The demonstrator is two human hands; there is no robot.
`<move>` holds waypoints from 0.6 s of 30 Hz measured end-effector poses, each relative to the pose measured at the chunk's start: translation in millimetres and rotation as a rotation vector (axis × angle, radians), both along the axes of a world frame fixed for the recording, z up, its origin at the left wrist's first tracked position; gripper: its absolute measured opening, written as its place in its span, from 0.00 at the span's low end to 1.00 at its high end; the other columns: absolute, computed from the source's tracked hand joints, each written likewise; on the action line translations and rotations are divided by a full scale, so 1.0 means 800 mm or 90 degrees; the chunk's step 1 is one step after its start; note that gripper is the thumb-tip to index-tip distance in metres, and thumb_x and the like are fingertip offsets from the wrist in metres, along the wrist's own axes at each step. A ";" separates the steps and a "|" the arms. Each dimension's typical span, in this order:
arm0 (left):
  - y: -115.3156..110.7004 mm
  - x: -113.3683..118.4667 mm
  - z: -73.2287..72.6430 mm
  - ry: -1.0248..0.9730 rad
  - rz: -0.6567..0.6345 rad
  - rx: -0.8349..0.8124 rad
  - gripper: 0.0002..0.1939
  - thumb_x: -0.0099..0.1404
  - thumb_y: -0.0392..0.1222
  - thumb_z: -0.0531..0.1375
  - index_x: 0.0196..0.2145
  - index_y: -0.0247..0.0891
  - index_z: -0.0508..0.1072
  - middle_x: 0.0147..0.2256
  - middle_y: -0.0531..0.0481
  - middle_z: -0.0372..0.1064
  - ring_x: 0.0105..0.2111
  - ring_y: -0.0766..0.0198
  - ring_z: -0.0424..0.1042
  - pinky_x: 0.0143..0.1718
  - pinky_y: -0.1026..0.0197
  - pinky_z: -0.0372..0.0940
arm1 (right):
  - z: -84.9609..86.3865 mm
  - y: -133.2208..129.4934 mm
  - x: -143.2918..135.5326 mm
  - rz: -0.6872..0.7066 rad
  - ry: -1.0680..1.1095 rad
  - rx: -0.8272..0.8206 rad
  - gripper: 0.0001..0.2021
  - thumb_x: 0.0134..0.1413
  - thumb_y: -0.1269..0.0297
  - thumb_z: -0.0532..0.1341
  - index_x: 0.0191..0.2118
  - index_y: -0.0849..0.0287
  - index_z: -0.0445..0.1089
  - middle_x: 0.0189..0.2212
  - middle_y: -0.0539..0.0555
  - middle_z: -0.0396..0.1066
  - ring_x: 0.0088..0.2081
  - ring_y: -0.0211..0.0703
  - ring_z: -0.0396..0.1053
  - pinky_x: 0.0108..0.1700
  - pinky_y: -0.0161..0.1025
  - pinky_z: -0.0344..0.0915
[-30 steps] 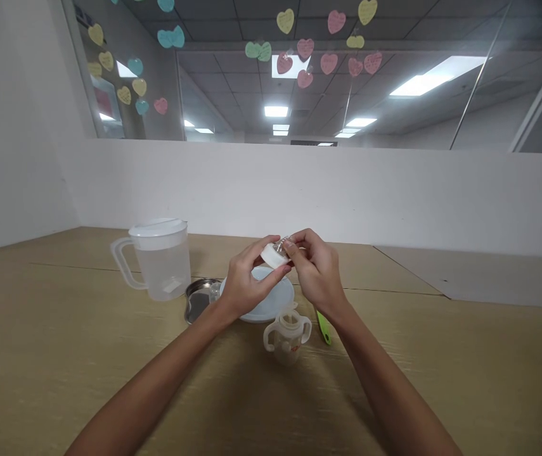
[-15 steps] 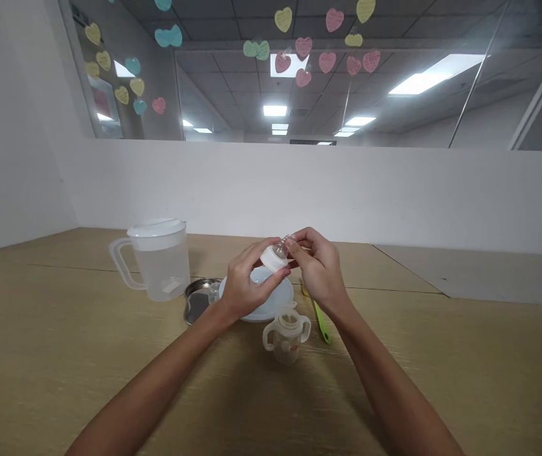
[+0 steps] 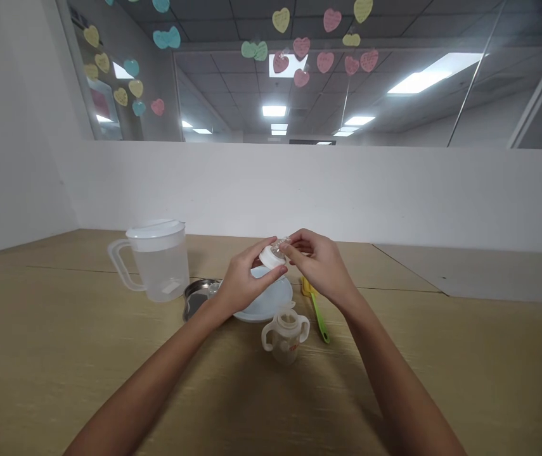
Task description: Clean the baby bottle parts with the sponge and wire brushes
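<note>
My left hand (image 3: pixel 246 280) is closed around the white collar ring (image 3: pixel 271 258) of a baby bottle, thumb below and fingers above. A clear bottle nipple (image 3: pixel 279 246) sticks up out of the ring, tilted to the right. With thumb and fingertips, my right hand (image 3: pixel 321 263) pinches the nipple at its side. Below the hands, the baby bottle (image 3: pixel 285 347) with two side handles stands upright and uncapped on the table. Behind it lies a pale blue round basin or lid (image 3: pixel 271 307), partly covered by my left hand.
A lidded clear pitcher (image 3: pixel 163 269) stands at the left. Beside it is a steel kidney tray (image 3: pixel 196 296) with a small clear item (image 3: pixel 213 289) at its edge. A brush with a green handle (image 3: pixel 319 322) and yellow head lies right of the bottle. A white wall rises behind the table.
Both hands have shifted slightly. The right fingers sit a little differently on the nipple, and more of the brush's yellow head shows. Objects on the table have stayed put.
</note>
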State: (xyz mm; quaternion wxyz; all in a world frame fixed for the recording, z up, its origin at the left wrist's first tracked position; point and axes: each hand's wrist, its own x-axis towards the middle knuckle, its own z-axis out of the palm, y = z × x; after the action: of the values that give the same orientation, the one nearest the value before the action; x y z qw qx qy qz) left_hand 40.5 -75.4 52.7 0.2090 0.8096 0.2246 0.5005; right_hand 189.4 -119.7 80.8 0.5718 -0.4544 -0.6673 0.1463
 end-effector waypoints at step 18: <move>0.013 -0.009 -0.014 0.448 -0.172 -0.146 0.49 0.45 0.51 0.67 0.61 0.44 0.48 0.49 0.45 0.67 0.47 0.50 0.66 0.44 0.57 0.60 | -0.009 0.007 0.025 0.046 -0.405 -0.167 0.06 0.44 0.73 0.57 0.26 0.60 0.71 0.24 0.52 0.71 0.26 0.38 0.64 0.26 0.33 0.56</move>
State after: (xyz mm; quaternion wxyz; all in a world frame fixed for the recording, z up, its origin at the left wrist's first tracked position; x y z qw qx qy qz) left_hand 33.0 -65.1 41.3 0.2725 0.9253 0.2284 0.1317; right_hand 209.5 -113.8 73.8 0.2666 -0.5226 -0.8034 0.1020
